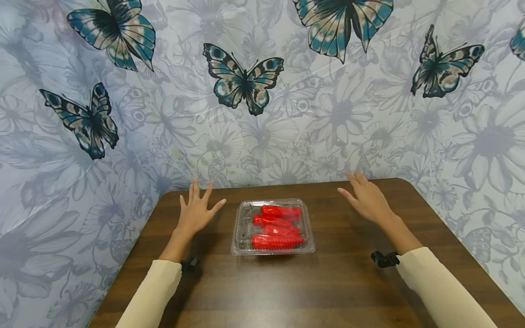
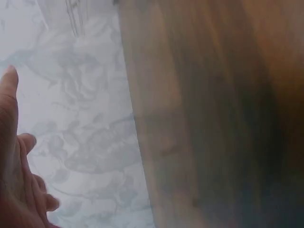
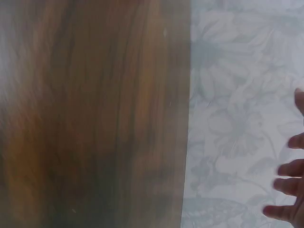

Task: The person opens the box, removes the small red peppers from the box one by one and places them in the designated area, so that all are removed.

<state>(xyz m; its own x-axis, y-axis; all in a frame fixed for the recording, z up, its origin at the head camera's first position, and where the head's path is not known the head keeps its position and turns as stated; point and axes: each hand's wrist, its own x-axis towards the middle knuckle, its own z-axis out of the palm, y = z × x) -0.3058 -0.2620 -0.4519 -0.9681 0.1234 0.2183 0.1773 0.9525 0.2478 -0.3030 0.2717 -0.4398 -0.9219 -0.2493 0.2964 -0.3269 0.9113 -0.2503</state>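
Note:
A clear plastic clamshell box (image 1: 241, 230) lies on the brown wooden table (image 1: 262, 291), its lid down. Through the lid show several red peppers (image 1: 276, 240), lying side by side. To the box's left, my left hand (image 1: 196, 212) hovers with its fingers spread and holds nothing. On the other side, farther from the box, my right hand (image 1: 369, 198) is raised with straight fingers and nothing in it. Fingers of the left hand (image 2: 14, 152) show at the edge of the left wrist view; the right hand's fingers (image 3: 287, 185) show in the right wrist view.
Behind the table hangs a pale flowered wall covering (image 1: 287, 146) with blue-green butterflies (image 1: 245, 82), close to the table's far edge. Black straps (image 1: 384, 259) sit at both wrists, next to the cream sleeves (image 1: 440, 287).

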